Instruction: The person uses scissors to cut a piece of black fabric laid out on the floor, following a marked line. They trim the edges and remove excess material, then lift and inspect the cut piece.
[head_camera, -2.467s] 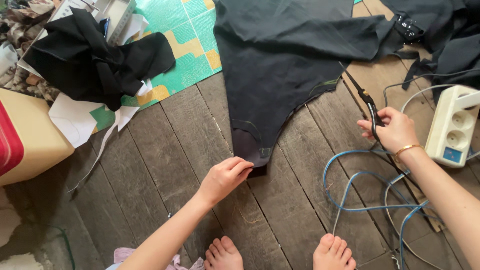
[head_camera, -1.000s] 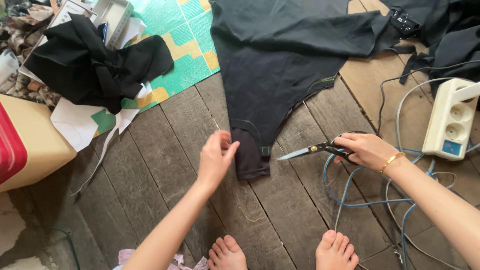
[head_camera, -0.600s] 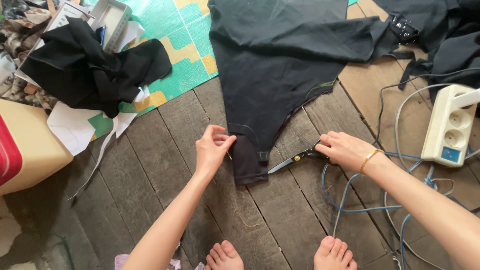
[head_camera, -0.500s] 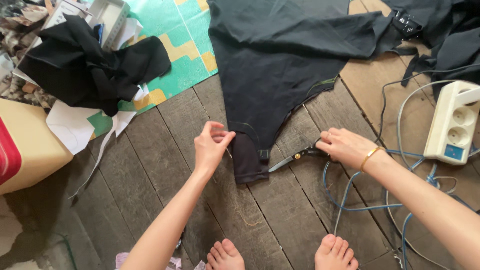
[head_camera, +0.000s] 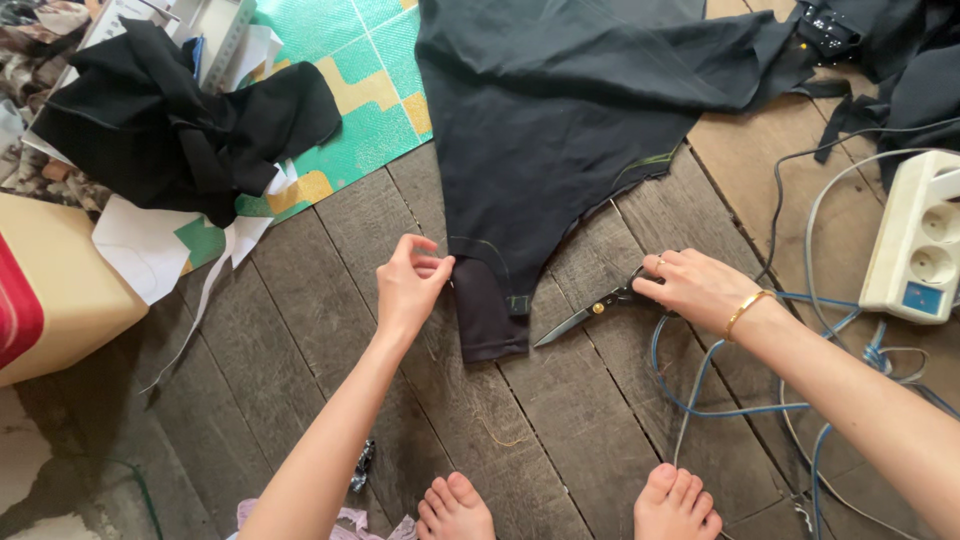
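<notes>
While I looked down over the wooden floor (head_camera: 300, 330), my left hand (head_camera: 408, 285) had its fingers (head_camera: 425, 262) pinched on the left edge of the dark fabric piece (head_camera: 540, 130), right where its narrow lower tab (head_camera: 490, 320) hung down onto the planks. My right hand (head_camera: 700, 288) was clenched round the handles of the scissors (head_camera: 585, 313), whose blades pointed left toward the tab's right edge, their tip just beside the cloth; I could not tell whether it touched. The blades looked nearly together.

Open room lay mostly below and to the left of the tab: bare planks ran down to my two feet (head_camera: 560, 505), with only a loose thread and a small dark scrap (head_camera: 361, 466) lying there. To the right the floor was crowded. Blue cables (head_camera: 690, 400) looped under my right wrist and forearm, and a white power strip (head_camera: 920, 245) sat near the right edge, close to that arm. More dark cloth (head_camera: 900, 60) was bunched in the upper right corner.

Up and to the left, a heap of black fabric (head_camera: 170, 120) lay on a green and yellow mat (head_camera: 370, 90), with white paper pieces (head_camera: 150, 245) spilling from beneath it. A tan box (head_camera: 60, 290) stood at the left edge, well apart from both hands.
</notes>
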